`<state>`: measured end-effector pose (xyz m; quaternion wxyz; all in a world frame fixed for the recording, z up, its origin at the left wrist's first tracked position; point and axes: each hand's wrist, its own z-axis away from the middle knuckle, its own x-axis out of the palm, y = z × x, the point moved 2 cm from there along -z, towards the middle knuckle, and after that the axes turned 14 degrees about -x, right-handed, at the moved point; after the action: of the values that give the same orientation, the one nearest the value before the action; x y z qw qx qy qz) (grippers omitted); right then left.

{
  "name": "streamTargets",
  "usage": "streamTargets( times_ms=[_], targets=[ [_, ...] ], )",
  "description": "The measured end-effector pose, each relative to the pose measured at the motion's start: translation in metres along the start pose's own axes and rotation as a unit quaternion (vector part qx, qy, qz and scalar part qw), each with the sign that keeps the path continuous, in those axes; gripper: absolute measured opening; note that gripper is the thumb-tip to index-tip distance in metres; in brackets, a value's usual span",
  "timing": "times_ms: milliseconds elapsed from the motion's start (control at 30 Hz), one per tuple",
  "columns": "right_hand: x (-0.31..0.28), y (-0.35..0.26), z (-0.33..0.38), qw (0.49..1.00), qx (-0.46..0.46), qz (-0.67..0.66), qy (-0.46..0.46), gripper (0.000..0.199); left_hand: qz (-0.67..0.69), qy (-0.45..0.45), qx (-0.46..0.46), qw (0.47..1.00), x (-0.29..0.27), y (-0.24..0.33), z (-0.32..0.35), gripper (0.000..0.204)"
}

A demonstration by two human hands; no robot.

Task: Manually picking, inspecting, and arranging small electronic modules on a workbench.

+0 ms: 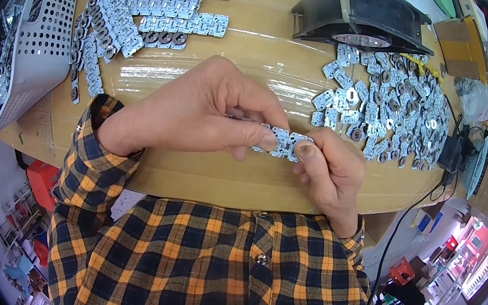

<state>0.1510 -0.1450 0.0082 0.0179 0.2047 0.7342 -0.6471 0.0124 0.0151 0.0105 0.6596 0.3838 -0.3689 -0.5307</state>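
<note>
Your strip of small pale circuit boards [280, 140] is held up in front of you, over the near middle of the brown-topped table [216, 182], bridging both hands. Your left hand [216, 109] is closed to a pinch, thumb on the near face and fingers behind, and covers much of the strip's left part. Your right hand [336, 167] is curled, thumb pressed on the rightmost board; its fingers are mostly hidden behind, so their exact contact cannot be told. The thumbs sit close together with a joint between boards showing between them, presumably so that each side is braced and any bending load falls on that joint. Far left, rows of board strips [176, 7] lie overlapped, probably for easy picking by your left hand; a white perforated basket [51, 37] stands left of them with more boards inside. To the right, a loose spread of boards [401, 111] lies within your right hand's reach, apparently as a drop area, just near of a black fan [383, 14].
</note>
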Motion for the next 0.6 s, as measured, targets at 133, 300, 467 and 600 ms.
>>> streamTargets(
  times_ms=[133, 300, 467, 600],
  targets=[
    [0.0, 0.0, -0.003, 0.999, -0.034, 0.035, -0.023, 0.018, 0.063, -0.015, -0.023, 0.998, -0.002, -0.005, -0.003, 0.014],
    [-0.002, 0.001, 0.001, 0.947, 0.171, -0.271, 0.004, 0.026, 0.135, -0.042, -0.032, 0.989, 0.005, 0.0, -0.002, 0.013],
    [0.004, 0.003, -0.003, 0.875, 0.184, -0.438, 0.09, 0.032, 0.142, -0.029, -0.009, 0.989, 0.002, 0.001, -0.003, 0.011],
    [0.002, 0.008, 0.001, 0.943, 0.153, -0.278, 0.101, 0.028, 0.045, 0.078, 0.138, 0.986, 0.008, -0.007, -0.006, 0.017]
  ],
)
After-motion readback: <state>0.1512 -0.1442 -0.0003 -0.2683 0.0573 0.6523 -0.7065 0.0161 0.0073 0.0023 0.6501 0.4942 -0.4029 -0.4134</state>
